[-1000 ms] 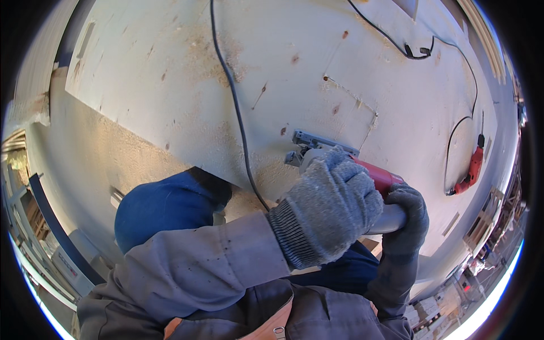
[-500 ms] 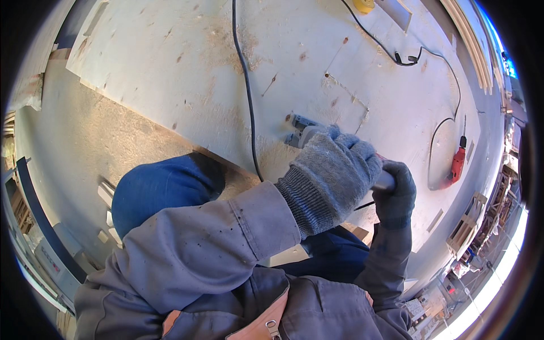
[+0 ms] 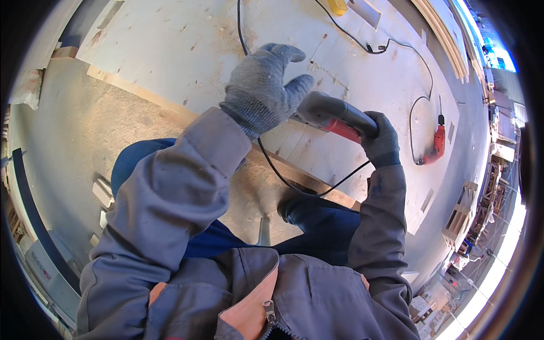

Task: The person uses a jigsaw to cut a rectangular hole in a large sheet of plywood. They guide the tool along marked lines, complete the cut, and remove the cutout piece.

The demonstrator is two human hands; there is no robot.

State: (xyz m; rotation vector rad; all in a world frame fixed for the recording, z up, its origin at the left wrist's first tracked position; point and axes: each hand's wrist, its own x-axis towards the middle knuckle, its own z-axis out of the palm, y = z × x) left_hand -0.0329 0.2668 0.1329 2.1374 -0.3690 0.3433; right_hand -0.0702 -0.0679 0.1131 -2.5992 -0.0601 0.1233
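My right hand (image 3: 381, 141), in a grey glove, is wrapped round the rear handle of a red and black jigsaw (image 3: 339, 116). The tool is over the pale plywood sheet (image 3: 170, 59); its blade is hidden from me. To the left of the jigsaw's front end, my gloved left hand (image 3: 265, 88) holds nothing, its thumb and fingers apart. A black power cord (image 3: 309, 195) loops below the tool and runs up the sheet past my left hand. Just beyond the jigsaw, a sawdust-lined cut (image 3: 331, 76) crosses the plywood.
A red drill (image 3: 436, 144) with a long bit lies on the right of the sheet, its cable trailing away. A yellow object (image 3: 338, 7) sits at the far edge beside a rectangular cutout (image 3: 365, 12). My knees are at the sheet's near edge. Stacked boards (image 3: 442, 34) stand far right.
My left hand has come off the jigsaw and moved up and left, its fingers opening. The jigsaw has shifted and turned in my right hand, which has moved slightly up and left.
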